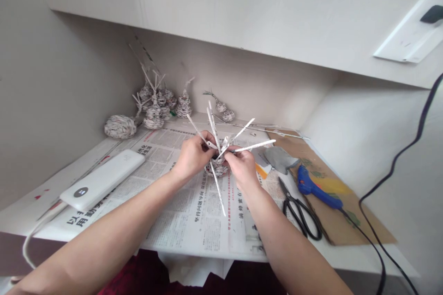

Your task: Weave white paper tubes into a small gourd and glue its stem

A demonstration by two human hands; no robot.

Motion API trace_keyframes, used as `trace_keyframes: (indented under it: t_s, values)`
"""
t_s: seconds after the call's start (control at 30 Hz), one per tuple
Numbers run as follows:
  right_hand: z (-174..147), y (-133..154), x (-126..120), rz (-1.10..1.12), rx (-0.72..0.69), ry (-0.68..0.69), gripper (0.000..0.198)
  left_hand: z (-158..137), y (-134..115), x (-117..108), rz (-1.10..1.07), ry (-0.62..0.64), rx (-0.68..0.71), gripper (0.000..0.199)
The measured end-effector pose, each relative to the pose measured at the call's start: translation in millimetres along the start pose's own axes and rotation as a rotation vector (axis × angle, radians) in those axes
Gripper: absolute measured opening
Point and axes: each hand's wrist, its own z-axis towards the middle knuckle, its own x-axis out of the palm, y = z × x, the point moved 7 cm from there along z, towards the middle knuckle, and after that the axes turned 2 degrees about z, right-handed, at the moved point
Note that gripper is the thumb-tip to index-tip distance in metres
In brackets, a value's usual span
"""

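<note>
Between my hands stands a small round basket woven from rolled paper strips (217,167), with several white strips sticking out of its top in different directions. My left hand (195,151) is closed, its thumb and fingers pinching the strips at the left of the opening. On the other side my right hand (242,162) pinches a strip at the basket's right rim. The fingers partly cover the rim, and the basket rests on or just above the newspaper (183,207); which one I cannot tell.
Several woven paper gourds (154,113) stand in the back left corner. A white power bank (104,179) with a cable lies left. Right are black-handled scissors (300,214), a blue glue gun (316,189) with its cord, and cardboard (360,221). A shelf panel (221,9) overhangs the back.
</note>
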Motion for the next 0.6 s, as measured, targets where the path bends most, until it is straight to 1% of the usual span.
trace_keyframes:
  t_s: [0.1,0.13,0.17,0.3,0.47,0.6]
  values:
    - [-1,2,1,-0.016,-0.016,0.006,0.013,2,4,-2,-0.034,-0.037,-0.045,0.029]
    - [-2,3,1,-0.017,-0.02,0.013,0.013,2,6,-2,-0.056,-0.031,-0.051,0.033]
    - [-2,3,2,-0.02,-0.026,0.017,0.013,3,7,0,-0.077,-0.013,-0.048,0.033]
    - [-2,5,1,-0.058,-0.063,0.02,0.014,4,11,11,-0.177,0.092,-0.023,0.016]
    - [-1,8,1,-0.147,-0.129,0.068,0.015,6,16,17,-0.359,0.144,-0.062,0.013]
    - [-1,9,4,-0.179,-0.118,0.127,0.019,9,16,14,-0.33,0.128,-0.039,0.016]
